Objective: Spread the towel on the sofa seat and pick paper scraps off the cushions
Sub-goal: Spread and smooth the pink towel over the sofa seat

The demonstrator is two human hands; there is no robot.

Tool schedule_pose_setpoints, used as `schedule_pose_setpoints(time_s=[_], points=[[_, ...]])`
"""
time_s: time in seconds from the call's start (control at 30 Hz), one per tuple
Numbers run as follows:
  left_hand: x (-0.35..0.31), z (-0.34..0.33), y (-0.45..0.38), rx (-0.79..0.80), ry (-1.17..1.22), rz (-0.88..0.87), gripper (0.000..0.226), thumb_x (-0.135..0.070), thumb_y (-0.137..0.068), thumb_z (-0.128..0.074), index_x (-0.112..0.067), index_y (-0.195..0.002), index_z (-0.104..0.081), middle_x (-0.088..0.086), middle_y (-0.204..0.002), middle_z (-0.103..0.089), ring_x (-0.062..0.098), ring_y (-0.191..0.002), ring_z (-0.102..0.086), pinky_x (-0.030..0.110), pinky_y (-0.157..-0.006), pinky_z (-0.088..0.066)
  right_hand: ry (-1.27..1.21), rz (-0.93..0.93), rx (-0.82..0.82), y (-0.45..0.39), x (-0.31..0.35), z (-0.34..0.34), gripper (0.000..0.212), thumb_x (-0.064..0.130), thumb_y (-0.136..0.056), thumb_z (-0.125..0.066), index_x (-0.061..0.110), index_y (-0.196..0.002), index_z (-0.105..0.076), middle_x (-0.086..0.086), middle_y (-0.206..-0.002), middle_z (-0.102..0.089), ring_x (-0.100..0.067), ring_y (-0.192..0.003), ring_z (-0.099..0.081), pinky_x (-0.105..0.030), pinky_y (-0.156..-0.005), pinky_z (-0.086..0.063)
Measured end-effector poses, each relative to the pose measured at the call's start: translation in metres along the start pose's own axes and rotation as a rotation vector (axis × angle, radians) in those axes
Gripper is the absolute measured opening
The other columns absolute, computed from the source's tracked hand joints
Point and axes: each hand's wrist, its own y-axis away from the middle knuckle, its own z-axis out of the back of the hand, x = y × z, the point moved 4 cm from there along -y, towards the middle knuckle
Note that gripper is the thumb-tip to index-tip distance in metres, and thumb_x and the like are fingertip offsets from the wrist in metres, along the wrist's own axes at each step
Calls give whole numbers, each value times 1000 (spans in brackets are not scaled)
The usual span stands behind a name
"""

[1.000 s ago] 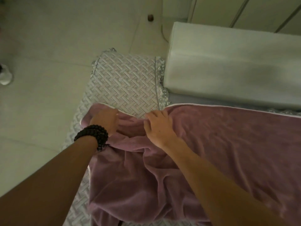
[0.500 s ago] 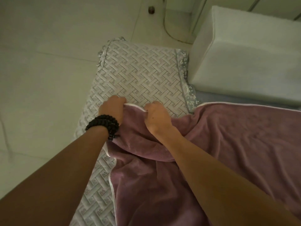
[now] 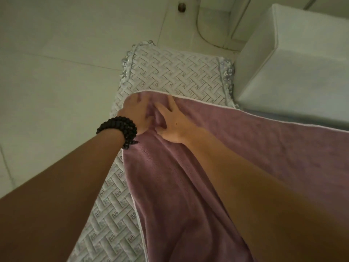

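Both hands are lying on the far corner of the purple towel [image 3: 217, 167]. The left hand [image 3: 137, 112], with a black bead bracelet [image 3: 120, 130] on its wrist, is pressing flat with fingers spread at the towel's corner. The right hand [image 3: 171, 123] is just beside it, fingers open and pushing down on a small fold between the two hands. Neither hand is pinching the cloth.

The towel is running long ways from the hands back toward the person and off to the right, along the woven sofa seat [image 3: 177, 72]. Bare seat is showing past the towel's white edge and down its left side, so I think the next push should go forward and left. The left hand is nearer that bare side.

Half a second ago the hands were bunching the corner in closed fingers; now the corner is farther up the seat and flatter. No paper scraps are showing.
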Motion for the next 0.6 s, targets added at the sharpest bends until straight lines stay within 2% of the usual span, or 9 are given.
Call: schedule_pose_setpoints(time_s=[0.07,0.1,0.17,0.27,0.4,0.43,0.5,0.6], points=[[10,-18,1,60,-115,-4,71,-49,-91,-49,-31,-151,-16,8,-162,-2,34,-147,-15,55,-109,-35,44,11,-18,-2,-3,-9,75,39,-93,-59,30,-154,-17,-13,-164,13,-33,-151,-3,-44,-120,-15],[14,-23,1,66,-135,-8,74,-55,-90,-46,-34,-152,-11,7,-163,3,32,-149,-5,57,-111,-31,38,10,-28,-4,-4,-10,75,39,-93,-59,29,-154,-18,-13,-164,11,-32,-151,3,-43,-121,-10],[20,-29,-2,70,-169,-17,77,-62,-89,-41,-37,-152,-5,6,-163,8,30,-150,4,59,-112,-27,29,6,-37,-7,-7,-12,75,39,-92,-60,30,-154,-19,-12,-164,10,-30,-151,5,-42,-121,-7],[24,-28,-3,108,-199,-8,77,-64,-89,-41,-40,-151,-2,3,-163,10,27,-150,3,63,-111,-26,46,-2,-29,-10,-8,-13,76,40,-92,-61,31,-154,-18,-11,-165,9,-29,-152,5,-42,-121,-8],[22,-20,29,32,-114,-61,66,-46,-93,-48,-37,-148,-13,5,-163,-4,32,-144,-26,64,-105,-32,123,-20,-46,-2,-2,-14,70,42,-96,-54,29,-155,-16,-13,-165,6,-30,-152,4,-47,-123,-7],[22,-21,45,13,-116,-81,64,-44,-94,-48,-34,-148,-17,6,-162,-7,32,-143,-28,63,-106,-32,121,-30,-73,6,2,-16,67,40,-98,-51,27,-154,-17,-13,-165,1,-30,-152,3,-49,-123,-8],[22,-30,80,-6,-144,-130,64,-48,-93,-46,-30,-149,-22,7,-162,-10,30,-146,-21,61,-109,-29,87,-45,-126,33,7,-24,62,37,-100,-47,24,-154,-20,-14,-164,-9,-30,-152,-3,-49,-122,-10],[23,-48,129,48,-198,-198,70,-58,-89,-43,-31,-150,-20,5,-163,-3,27,-150,-5,59,-113,-24,97,-31,-126,91,19,-49,58,36,-100,-46,20,-153,-27,-15,-163,-13,-31,-151,-6,-48,-121,-11]])
